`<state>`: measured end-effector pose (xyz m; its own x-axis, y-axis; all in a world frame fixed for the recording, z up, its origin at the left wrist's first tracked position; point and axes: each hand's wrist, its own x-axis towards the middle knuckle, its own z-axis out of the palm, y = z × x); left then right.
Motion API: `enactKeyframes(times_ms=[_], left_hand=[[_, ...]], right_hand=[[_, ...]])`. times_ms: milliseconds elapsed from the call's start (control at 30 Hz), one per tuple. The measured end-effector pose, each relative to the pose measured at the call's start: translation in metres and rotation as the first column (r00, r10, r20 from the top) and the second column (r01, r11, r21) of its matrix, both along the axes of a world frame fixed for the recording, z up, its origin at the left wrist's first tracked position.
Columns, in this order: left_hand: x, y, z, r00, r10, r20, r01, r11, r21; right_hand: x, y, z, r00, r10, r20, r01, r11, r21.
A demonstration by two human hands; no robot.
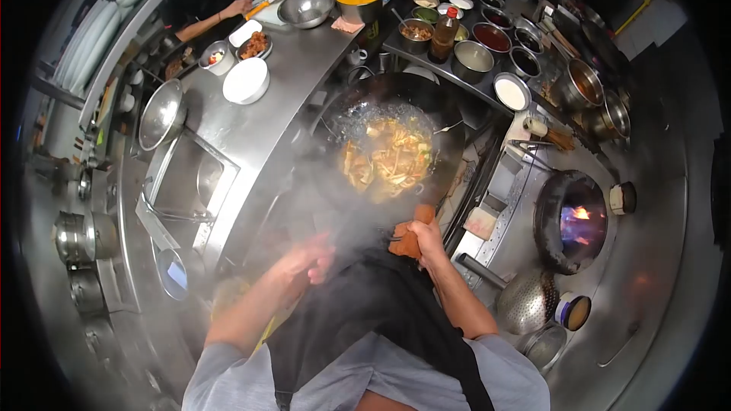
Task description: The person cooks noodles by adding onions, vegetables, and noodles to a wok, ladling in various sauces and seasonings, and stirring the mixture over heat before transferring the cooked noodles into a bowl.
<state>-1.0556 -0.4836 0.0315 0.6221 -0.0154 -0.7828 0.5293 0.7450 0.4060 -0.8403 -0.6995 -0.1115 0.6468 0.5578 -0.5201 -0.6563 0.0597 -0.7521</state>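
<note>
A large dark wok (449,148) sits in front of me, holding bubbling, steaming food with pale strips and liquid (388,156). Close to the wok's near edge, my right hand (429,240) is closed on an orange-brown cloth (406,240). The cloth lies against the near rim, and whatever is under it is hidden. My left hand (308,259) hovers left of the cloth, blurred by steam. Its fingers look loosely bent and apart, with nothing visible in them. A thin metal utensil (448,128) rests at the wok's right side.
Right of me, a burner (571,222) burns with an open flame, near a perforated ladle (527,303). Sauce pots and a red-capped bottle (444,36) stand behind the wok. On the left steel counter (293,68) are a white bowl (246,81) and a strainer (162,116). Other people's arms reach in beyond.
</note>
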Motion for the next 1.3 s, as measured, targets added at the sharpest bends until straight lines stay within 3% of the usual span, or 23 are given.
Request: enactKeyframes(times_ms=[67,100,167,267,400,500,600,700,800,900,1000,1100,1133,1233,1300], left_hand=[[0.014,-0.009,0.033,0.994,-0.084,0.065,0.081,0.995,0.057],[0.017,-0.010,0.043,0.985,-0.175,-0.005,0.171,0.956,0.240],[0.018,-0.011,0.063,0.934,-0.304,-0.190,0.358,0.755,0.550],[0.020,-0.009,0.103,0.868,-0.327,-0.375,0.493,0.467,0.734],[0.034,0.003,0.121,0.890,-0.229,-0.394,0.454,0.375,0.808],[0.057,0.031,0.078,0.919,-0.260,-0.298,0.287,-0.078,0.955],[0.102,0.047,0.044,0.853,-0.124,-0.506,0.469,-0.239,0.850],[0.112,0.049,0.026,0.863,-0.227,-0.451,0.432,-0.130,0.892],[0.089,0.050,0.079,0.767,-0.403,-0.498,0.477,-0.161,0.864],[0.059,0.057,0.107,0.806,-0.420,-0.417,0.420,-0.091,0.903],[0.068,0.061,0.119,0.803,-0.265,-0.534,0.506,-0.169,0.846],[0.084,0.078,0.078,0.809,-0.141,-0.571,0.528,-0.251,0.811],[0.080,0.088,0.047,0.824,-0.168,-0.540,0.522,-0.144,0.841],[0.091,0.050,0.046,0.884,-0.271,-0.381,0.465,0.436,0.770],[0.082,0.030,0.020,0.972,-0.141,-0.189,0.207,0.893,0.400]], right_hand=[[0.017,-0.004,0.012,0.997,0.058,-0.046,-0.058,0.998,-0.006],[0.024,-0.003,0.022,0.993,0.073,-0.089,-0.074,0.997,-0.003],[0.037,0.000,0.057,0.980,0.102,-0.170,-0.102,0.995,0.007],[0.054,0.004,0.066,0.967,0.136,-0.213,-0.130,0.991,0.040],[0.069,0.008,0.045,0.976,0.135,-0.174,-0.120,0.989,0.089],[0.077,0.013,0.051,0.979,0.127,-0.158,-0.107,0.986,0.129],[0.083,0.017,0.062,0.982,0.133,-0.137,-0.109,0.980,0.169],[0.094,0.020,0.058,0.983,0.148,-0.111,-0.127,0.976,0.176],[0.104,0.023,0.051,0.980,0.165,-0.114,-0.145,0.975,0.166],[0.108,0.020,0.040,0.980,0.161,-0.115,-0.143,0.979,0.146],[0.107,0.018,0.053,0.983,0.147,-0.111,-0.132,0.982,0.133],[0.100,0.023,0.066,0.989,0.128,-0.074,-0.116,0.982,0.151],[0.099,0.024,0.065,0.991,0.126,-0.050,-0.117,0.982,0.149],[0.100,0.035,0.059,0.995,0.100,0.029,-0.102,0.991,0.086],[0.101,0.045,0.051,0.994,0.091,0.068,-0.095,0.994,0.049]])
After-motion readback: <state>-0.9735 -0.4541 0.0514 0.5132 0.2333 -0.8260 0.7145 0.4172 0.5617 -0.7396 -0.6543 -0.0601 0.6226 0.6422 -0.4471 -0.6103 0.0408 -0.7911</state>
